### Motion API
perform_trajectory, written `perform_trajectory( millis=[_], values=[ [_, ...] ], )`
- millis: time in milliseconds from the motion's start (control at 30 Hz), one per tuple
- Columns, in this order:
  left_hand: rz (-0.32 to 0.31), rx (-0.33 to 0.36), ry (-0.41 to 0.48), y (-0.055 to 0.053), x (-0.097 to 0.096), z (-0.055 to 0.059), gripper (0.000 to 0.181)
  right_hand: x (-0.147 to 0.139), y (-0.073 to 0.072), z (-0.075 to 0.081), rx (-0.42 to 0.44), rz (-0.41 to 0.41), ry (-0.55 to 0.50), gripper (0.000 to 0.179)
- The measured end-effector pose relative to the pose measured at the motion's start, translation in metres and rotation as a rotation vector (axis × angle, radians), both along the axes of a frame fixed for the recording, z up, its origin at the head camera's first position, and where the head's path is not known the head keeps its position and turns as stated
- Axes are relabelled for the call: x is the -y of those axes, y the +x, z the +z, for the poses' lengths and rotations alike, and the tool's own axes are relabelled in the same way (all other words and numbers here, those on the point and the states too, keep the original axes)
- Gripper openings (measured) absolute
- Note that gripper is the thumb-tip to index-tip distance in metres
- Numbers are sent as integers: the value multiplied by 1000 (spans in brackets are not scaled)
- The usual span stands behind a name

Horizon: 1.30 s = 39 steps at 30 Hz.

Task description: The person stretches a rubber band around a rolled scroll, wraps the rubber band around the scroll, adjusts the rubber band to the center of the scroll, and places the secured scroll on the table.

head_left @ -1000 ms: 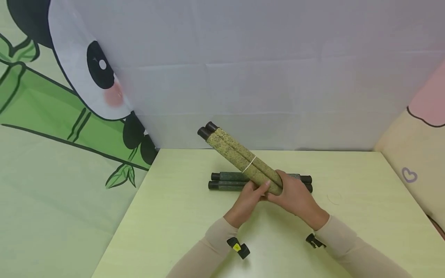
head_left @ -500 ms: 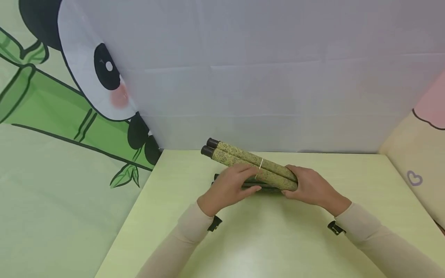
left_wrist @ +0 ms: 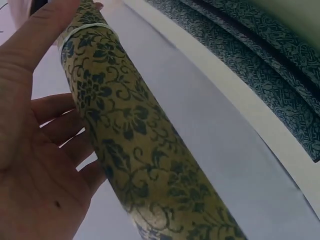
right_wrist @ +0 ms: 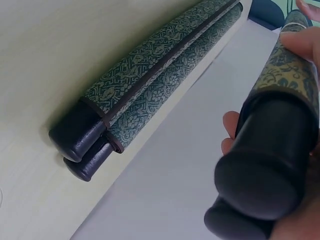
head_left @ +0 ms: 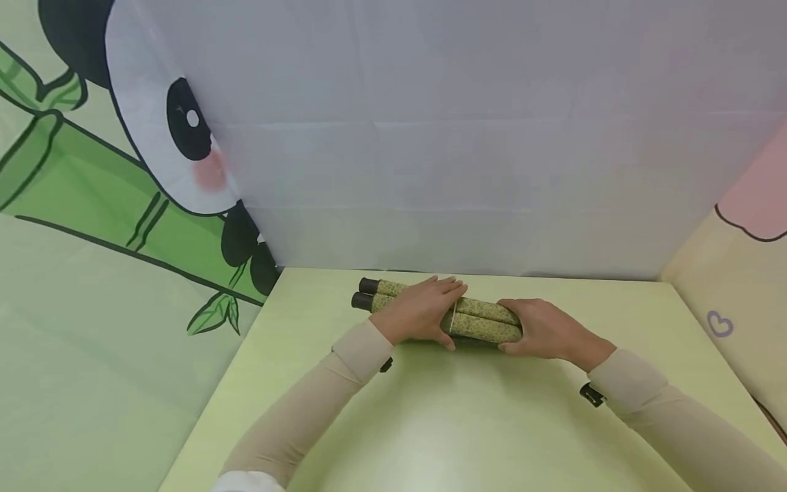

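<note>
A yellow scroll (head_left: 488,320) with a dark floral pattern, rolled as a pair and tied with a white band (head_left: 453,318), lies almost level over a dark green scroll (right_wrist: 160,55). My left hand (head_left: 424,311) grips it left of the band, fingers over the far side and thumb at the near side. My right hand (head_left: 547,328) holds its right end, thumb in front. In the right wrist view, black end knobs (right_wrist: 260,155) stick out by the palm. From the head, the green scroll is mostly hidden beneath.
The pale yellow table (head_left: 406,430) reaches to a grey-white cloth backdrop (head_left: 430,171) close behind the scrolls. A printed cloth with a panda and bamboo (head_left: 111,184) hangs at the left, and a cream and pink cloth (head_left: 725,273) at the right.
The yellow scroll has come down from a steep tilt to nearly level over the green one. My left hand has shifted from its near right end to its left half; the right hand keeps its hold.
</note>
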<state>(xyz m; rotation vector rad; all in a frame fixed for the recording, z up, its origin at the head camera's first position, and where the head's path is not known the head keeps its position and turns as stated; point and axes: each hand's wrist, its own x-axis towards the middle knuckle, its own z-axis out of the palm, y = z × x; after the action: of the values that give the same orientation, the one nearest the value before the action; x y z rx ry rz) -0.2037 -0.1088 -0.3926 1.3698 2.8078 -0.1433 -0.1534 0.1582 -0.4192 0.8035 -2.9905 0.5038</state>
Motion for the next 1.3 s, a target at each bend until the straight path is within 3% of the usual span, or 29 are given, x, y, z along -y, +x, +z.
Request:
perform_trajectory(
  millis=[100,433,667,800,967,1300],
  values=[
    [16,16,-37,-3,-3,-3,109,1,0,-3,-5,16,10,80],
    [37,89,-33,-11,-7,-6,84,3,-3,-1,-14,18,33,80],
    [57,134,1,-24,-3,-8,81,-5,0,14,-113,-30,48,82],
    [62,145,30,-34,0,-4,79,-18,9,23,-187,-103,-97,74],
    [81,166,78,-51,-3,-4,80,-32,28,25,-284,-124,-246,61],
    [108,202,130,-81,-15,-19,63,-43,58,-3,-179,-161,-276,51]
  ],
)
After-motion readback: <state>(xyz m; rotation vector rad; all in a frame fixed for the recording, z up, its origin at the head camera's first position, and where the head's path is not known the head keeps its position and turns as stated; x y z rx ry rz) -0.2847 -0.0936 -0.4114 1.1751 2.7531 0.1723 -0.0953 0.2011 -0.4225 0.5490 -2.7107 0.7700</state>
